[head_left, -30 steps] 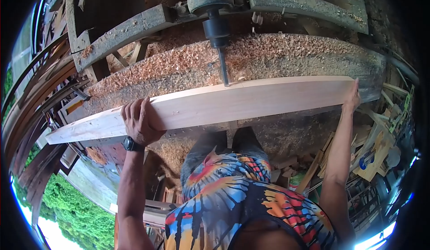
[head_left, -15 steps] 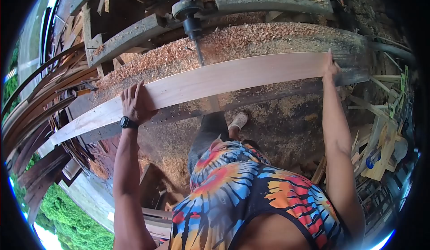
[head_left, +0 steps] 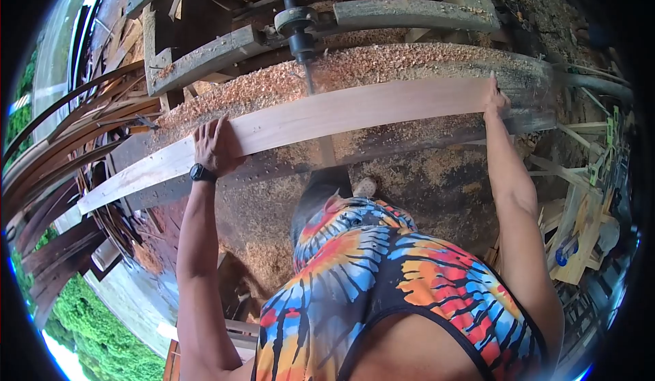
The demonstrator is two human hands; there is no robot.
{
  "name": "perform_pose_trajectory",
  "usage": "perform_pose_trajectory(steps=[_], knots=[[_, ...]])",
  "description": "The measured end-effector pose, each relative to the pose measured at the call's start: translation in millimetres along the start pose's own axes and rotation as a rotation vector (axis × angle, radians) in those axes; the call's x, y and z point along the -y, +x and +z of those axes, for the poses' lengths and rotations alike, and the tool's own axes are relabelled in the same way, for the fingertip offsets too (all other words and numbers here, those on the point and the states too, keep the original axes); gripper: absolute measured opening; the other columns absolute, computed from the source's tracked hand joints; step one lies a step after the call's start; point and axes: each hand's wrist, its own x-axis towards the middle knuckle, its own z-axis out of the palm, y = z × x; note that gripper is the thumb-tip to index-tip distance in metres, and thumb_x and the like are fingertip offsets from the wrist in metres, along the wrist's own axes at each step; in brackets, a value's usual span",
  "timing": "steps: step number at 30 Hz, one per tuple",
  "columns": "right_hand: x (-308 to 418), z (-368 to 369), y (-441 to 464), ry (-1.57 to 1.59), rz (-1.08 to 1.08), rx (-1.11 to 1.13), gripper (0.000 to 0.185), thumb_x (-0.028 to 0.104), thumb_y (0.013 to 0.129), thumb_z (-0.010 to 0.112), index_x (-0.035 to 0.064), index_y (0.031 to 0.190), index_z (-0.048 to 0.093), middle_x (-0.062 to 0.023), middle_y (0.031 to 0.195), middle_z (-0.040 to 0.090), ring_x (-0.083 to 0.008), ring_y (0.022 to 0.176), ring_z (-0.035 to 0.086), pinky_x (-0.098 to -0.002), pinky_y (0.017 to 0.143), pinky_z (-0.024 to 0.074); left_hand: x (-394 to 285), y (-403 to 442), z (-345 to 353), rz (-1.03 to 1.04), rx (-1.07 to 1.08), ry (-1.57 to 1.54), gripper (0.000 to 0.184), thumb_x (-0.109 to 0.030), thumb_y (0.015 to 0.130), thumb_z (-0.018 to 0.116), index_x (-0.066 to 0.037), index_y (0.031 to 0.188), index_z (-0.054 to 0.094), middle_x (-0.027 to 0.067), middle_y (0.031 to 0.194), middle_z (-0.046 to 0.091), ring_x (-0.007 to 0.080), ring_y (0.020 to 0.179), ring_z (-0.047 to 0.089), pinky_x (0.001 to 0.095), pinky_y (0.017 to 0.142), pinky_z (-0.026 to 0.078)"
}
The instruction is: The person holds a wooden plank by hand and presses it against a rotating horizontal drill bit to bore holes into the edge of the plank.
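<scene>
A long pale wooden plank lies across a shavings-strewn bench, its left end reaching past the bench on that side. My left hand, with a dark watch on its wrist, rests on top of the plank with fingers stretched over its face toward the far edge. At the opposite end, my right hand grips the plank with the thumb pointing away from me. A dark machine shaft with a thin bit comes down to the plank's far edge, between my hands. Whether the bit touches the wood I cannot tell.
Reddish wood shavings heap behind the plank along the bench. Heavy timber rails stand beyond. Long thin strips pile up at left. Scrap boards lean at right. My shoe shows below the bench.
The view has shifted slightly. The plank and both hands keep about the same places relative to each other. My shoe is now more covered by my shirt.
</scene>
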Motion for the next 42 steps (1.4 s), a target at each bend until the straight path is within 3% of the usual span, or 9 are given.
perform_pose_trajectory(steps=[8, 11, 17, 23, 26, 29, 35, 39, 42], knots=[[-1, 19, 22, -0.023, -0.005, 0.086, 0.094, 0.085, 0.082, 0.073, -0.0073, 0.099, 0.081, -0.0180, 0.098, 0.075, -0.0280, 0.096, 0.068, -0.0449, 0.090, 0.0557, -3, 6, -4, -0.021, 0.006, 0.000, 0.126, -0.036, 0.051, 0.104, -0.010, 0.158, 0.043, 0.0174, 0.142, 0.057, 0.0396, 0.135, 0.052, 0.0580, 0.119, 0.033], [9, 15, 23, -0.107, -0.017, 0.103, 0.093, 0.084, 0.084, 0.072, -0.0069, 0.102, 0.082, -0.0182, 0.097, 0.077, -0.0268, 0.093, 0.069, -0.0455, 0.089, 0.0559, -5, 8, -6, -0.036, 0.014, 0.019, 0.128, -0.039, 0.051, 0.105, -0.010, 0.159, 0.042, 0.0174, 0.143, 0.057, 0.0395, 0.136, 0.052, 0.0579, 0.120, 0.032], [13, 23, 26, -0.002, -0.027, 0.081, 0.095, 0.087, 0.082, 0.070, -0.0059, 0.098, 0.083, -0.0172, 0.092, 0.077, -0.0263, 0.089, 0.072, -0.0468, 0.084, 0.0567, 3, 13, -2, -0.014, -0.027, -0.019, 0.124, -0.041, 0.052, 0.103, -0.010, 0.158, 0.046, 0.0163, 0.144, 0.057, 0.0377, 0.135, 0.053, 0.0560, 0.119, 0.035], [50, 0, 4, -0.165, 0.025, 0.040, 0.088, 0.082, 0.079, 0.078, -0.0044, 0.096, 0.083, -0.0163, 0.096, 0.080, -0.0276, 0.087, 0.074, -0.0442, 0.081, 0.0580, 1, 20, -9, -0.028, -0.012, -0.029, 0.125, -0.041, 0.053, 0.103, -0.010, 0.160, 0.046, 0.0155, 0.143, 0.058, 0.0375, 0.134, 0.054, 0.0552, 0.119, 0.036], [56, 1, -4, 0.041, 0.082, 0.075, 0.087, 0.081, 0.079, 0.080, -0.0046, 0.097, 0.083, -0.0174, 0.100, 0.080, -0.0278, 0.090, 0.074, -0.0442, 0.083, 0.0583, 5, 23, -7, -0.036, -0.014, -0.011, 0.126, -0.041, 0.053, 0.102, -0.011, 0.161, 0.045, 0.0150, 0.142, 0.058, 0.0368, 0.134, 0.054, 0.0547, 0.119, 0.036], [44, 9, 8, -0.084, 0.025, 0.083, 0.104, 0.098, 0.080, 0.056, 0.0015, 0.107, 0.085, -0.0204, 0.111, 0.081, -0.0370, 0.105, 0.075, -0.0492, 0.093, 0.0567, 6, 26, -8, -0.058, 0.013, -0.007, 0.126, -0.042, 0.054, 0.102, -0.012, 0.162, 0.044, 0.0147, 0.143, 0.058, 0.0362, 0.134, 0.054, 0.0541, 0.119, 0.036], [65, -4, -9, 0.046, 0.032, 0.109, 0.089, 0.082, 0.081, 0.076, -0.0037, 0.101, 0.084, -0.0144, 0.103, 0.081, -0.0264, 0.093, 0.075, -0.0426, 0.086, 0.0590, 5, 35, -13, -0.072, 0.028, -0.023, 0.124, -0.035, 0.052, 0.103, -0.010, 0.160, 0.045, 0.0157, 0.144, 0.059, 0.0366, 0.135, 0.054, 0.0532, 0.121, 0.036], [61, 3, 1, 0.026, 0.044, 0.100, 0.089, 0.083, 0.081, 0.076, -0.0029, 0.104, 0.084, -0.0137, 0.105, 0.082, -0.0262, 0.093, 0.075, -0.0422, 0.087, 0.0591, 3, 33, -16, -0.076, 0.008, -0.006, 0.123, -0.034, 0.053, 0.103, -0.010, 0.160, 0.046, 0.0160, 0.144, 0.059, 0.0381, 0.135, 0.054, 0.0529, 0.121, 0.037], [59, 2, 5, 0.000, 0.034, 0.094, 0.089, 0.082, 0.081, 0.077, -0.0024, 0.106, 0.084, -0.0134, 0.107, 0.082, -0.0259, 0.095, 0.075, -0.0422, 0.088, 0.0593, 8, 32, -11, -0.066, -0.009, -0.016, 0.123, -0.043, 0.055, 0.102, -0.014, 0.161, 0.046, 0.0159, 0.145, 0.058, 0.0390, 0.137, 0.052, 0.0536, 0.120, 0.039]])
